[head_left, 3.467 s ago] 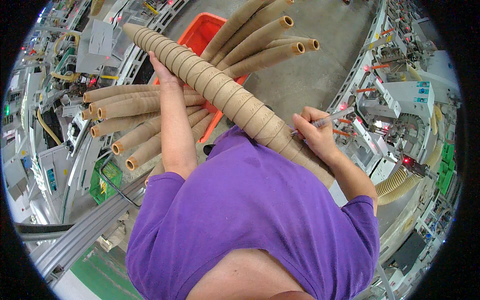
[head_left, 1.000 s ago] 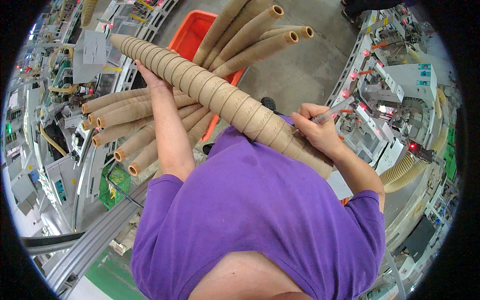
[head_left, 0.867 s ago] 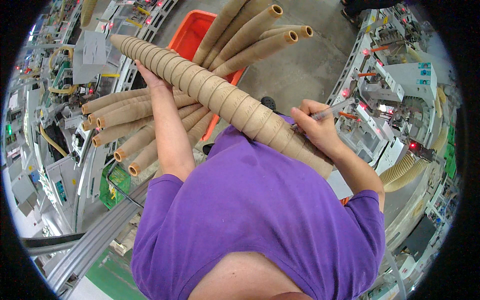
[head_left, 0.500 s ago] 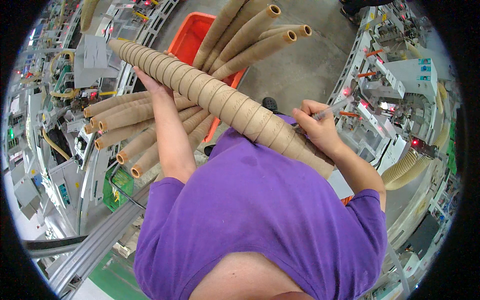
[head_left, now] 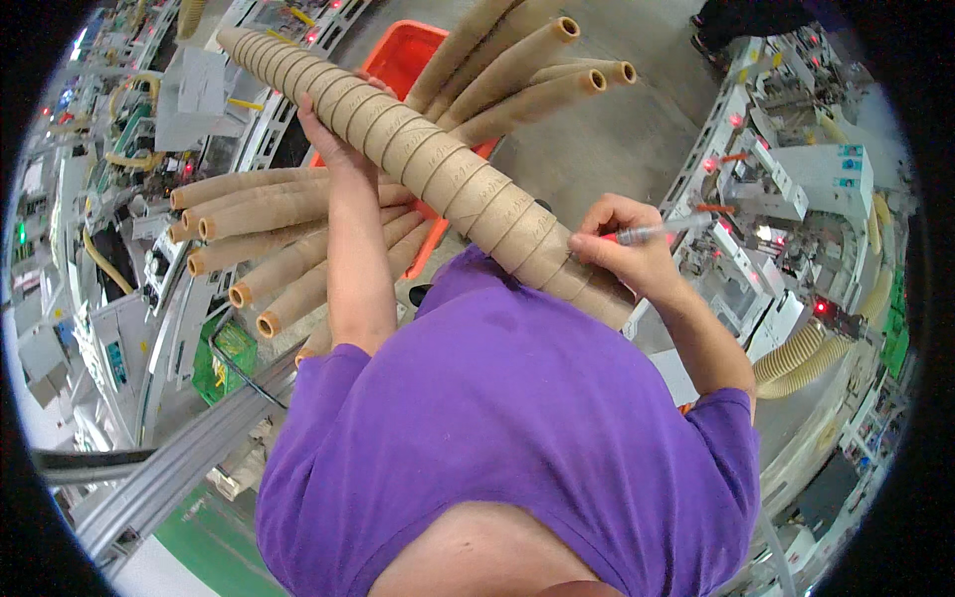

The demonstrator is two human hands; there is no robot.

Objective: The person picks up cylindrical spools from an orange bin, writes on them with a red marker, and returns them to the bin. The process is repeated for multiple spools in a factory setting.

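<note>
A long, tapering brown cardboard roll point(head_left: 438, 164), ringed by evenly spaced seams like cones nested in one another, slants from the upper left down to my waist. Handwritten marks run along its upper side. My left hand point(head_left: 335, 139) wraps around the roll's far part, partly hidden beneath it. Closed around a pen point(head_left: 686, 223) with a clear barrel and a red part, my right hand point(head_left: 625, 244) is at the roll's near end. The pen's tip is hidden by my fingers, so I cannot tell whether it touches the cardboard.
Behind the roll stands an orange-red bin point(head_left: 403, 55). More cardboard rolls fan out at left point(head_left: 264, 214) and upper right point(head_left: 527, 60). Machinery point(head_left: 796, 189) lines both sides. A metal rail point(head_left: 189, 478) crosses the lower left beside a green basket point(head_left: 227, 358).
The roll has shifted slightly up at its far end with my left hand. My right hand has moved a little left along it, with the pen still in its grip.
</note>
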